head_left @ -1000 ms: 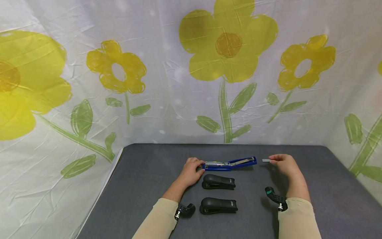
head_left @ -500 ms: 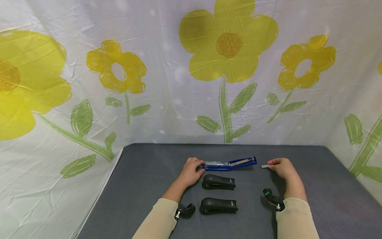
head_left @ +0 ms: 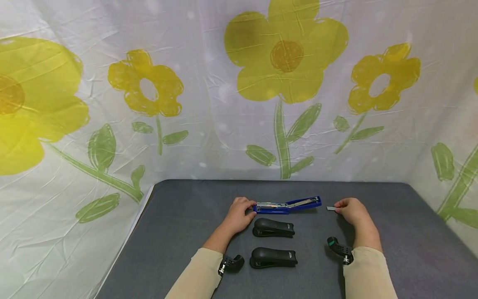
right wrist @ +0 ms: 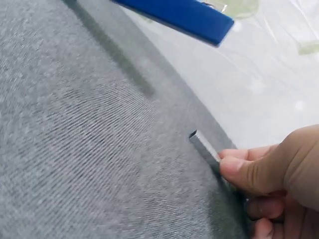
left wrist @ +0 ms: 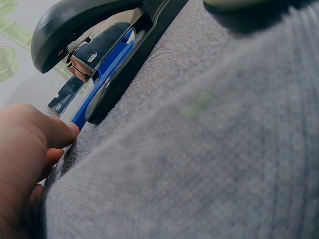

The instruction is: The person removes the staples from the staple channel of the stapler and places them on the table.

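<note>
A blue stapler (head_left: 274,209) lies opened out at the back of the table, its top swung to the right and the metal staple channel showing. My left hand (head_left: 238,214) grips the left end of its base between thumb and fingers. In the left wrist view the thumb (left wrist: 62,132) presses the blue base, partly hidden behind a black stapler. To the right, my right hand (head_left: 354,211) pinches a short silver strip of staples (right wrist: 204,148) by one end. The strip's free end points left toward the blue stapler's raised top (right wrist: 174,17), apart from it.
Two shut black staplers, one (head_left: 274,227) just in front of the blue one and another (head_left: 274,257) nearer, lie between my forearms. The grey table (head_left: 179,232) ends at a white curtain (head_left: 209,124) printed with yellow flowers.
My right hand has come slightly nearer and lower with the strip of staples, then shifted a little left. The left hand and the blue stapler have stayed put.
</note>
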`<action>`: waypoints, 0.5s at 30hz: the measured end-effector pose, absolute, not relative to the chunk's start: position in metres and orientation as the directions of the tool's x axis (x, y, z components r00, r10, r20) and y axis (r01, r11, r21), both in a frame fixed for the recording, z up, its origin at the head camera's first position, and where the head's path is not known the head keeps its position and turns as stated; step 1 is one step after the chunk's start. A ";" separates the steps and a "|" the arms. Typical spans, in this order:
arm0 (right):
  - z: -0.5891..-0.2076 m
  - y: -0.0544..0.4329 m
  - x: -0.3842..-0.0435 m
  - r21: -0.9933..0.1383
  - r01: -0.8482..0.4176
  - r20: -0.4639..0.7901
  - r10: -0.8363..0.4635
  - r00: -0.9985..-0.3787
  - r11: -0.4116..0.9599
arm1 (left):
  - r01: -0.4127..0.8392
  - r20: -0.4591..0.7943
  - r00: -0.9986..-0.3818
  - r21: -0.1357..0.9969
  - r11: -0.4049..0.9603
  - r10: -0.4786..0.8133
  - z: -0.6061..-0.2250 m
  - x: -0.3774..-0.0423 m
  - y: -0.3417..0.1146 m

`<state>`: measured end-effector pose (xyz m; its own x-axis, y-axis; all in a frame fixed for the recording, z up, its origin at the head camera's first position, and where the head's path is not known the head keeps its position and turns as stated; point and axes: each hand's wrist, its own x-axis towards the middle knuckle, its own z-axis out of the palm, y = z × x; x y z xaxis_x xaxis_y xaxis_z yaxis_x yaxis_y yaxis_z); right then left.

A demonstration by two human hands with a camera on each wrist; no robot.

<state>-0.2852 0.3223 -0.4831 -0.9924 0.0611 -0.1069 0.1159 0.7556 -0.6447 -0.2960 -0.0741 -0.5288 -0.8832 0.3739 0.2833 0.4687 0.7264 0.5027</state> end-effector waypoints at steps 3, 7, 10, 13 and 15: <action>-0.477 0.322 -0.284 -0.642 0.097 -0.103 0.041 -0.994 0.760 | 0.470 0.283 -0.882 0.508 0.721 0.376 -0.528 -0.296 -0.074; -0.463 0.319 -0.281 -0.642 0.078 -0.092 0.025 -0.995 0.763 | 0.471 0.283 -0.882 0.510 0.720 0.376 -0.528 -0.297 -0.074; -0.454 0.316 -0.279 -0.640 0.062 -0.067 0.025 -0.997 0.766 | 0.471 0.285 -0.882 0.506 0.723 0.375 -0.529 -0.297 -0.074; -0.446 0.311 -0.276 -0.646 0.044 -0.040 0.024 -0.999 0.762 | 0.473 0.289 -0.881 0.507 0.721 0.375 -0.529 -0.297 -0.074; -0.439 0.308 -0.273 -0.658 0.038 -0.029 0.025 -0.999 0.752 | 0.472 0.289 -0.882 0.509 0.720 0.373 -0.529 -0.297 -0.074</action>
<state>-0.2735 0.3076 -0.4385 -0.9993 0.0252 -0.0288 0.0380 0.7519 -0.6582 -0.2968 -0.0738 -0.5294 -0.8817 0.3733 0.2885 0.4715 0.7198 0.5094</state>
